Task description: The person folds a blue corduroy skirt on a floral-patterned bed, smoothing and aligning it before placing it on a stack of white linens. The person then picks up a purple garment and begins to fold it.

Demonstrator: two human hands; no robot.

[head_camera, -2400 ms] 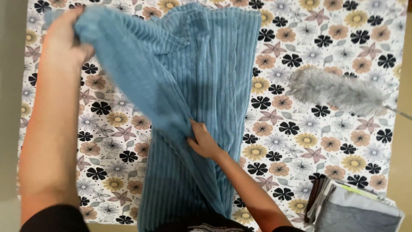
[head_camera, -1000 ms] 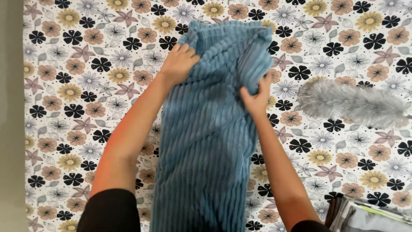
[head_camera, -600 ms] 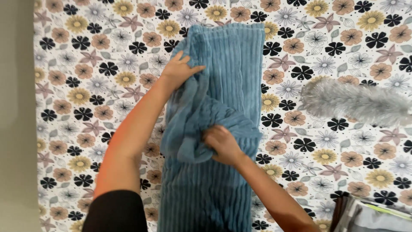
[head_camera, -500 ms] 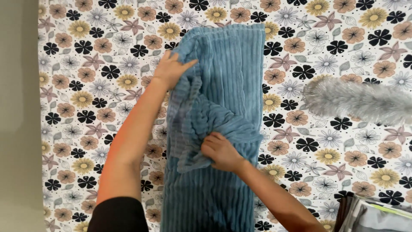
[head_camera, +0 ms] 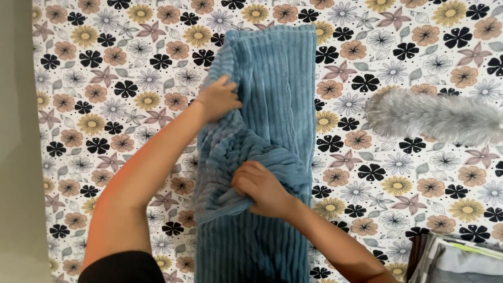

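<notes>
A blue ribbed cloth (head_camera: 277,78) lies lengthwise on a flower-patterned table cover (head_camera: 115,105), running from the top middle down to the bottom edge. My left hand (head_camera: 219,98) grips the cloth's left edge near its upper part. My right hand (head_camera: 262,188) is closed on a bunched fold across the cloth's middle, where the fabric is gathered into creases. Below my right hand the cloth lies flat.
A grey fluffy duster head (head_camera: 435,118) lies on the cover at the right. A grey and white folded fabric stack (head_camera: 456,259) sits at the bottom right corner. A plain grey-green strip (head_camera: 15,157) borders the cover on the left.
The cloth was held up and spread, then laid down flat. My right hand moved from the top edge down to the middle and gathered a fold. My left hand slid slightly lower along the left edge.
</notes>
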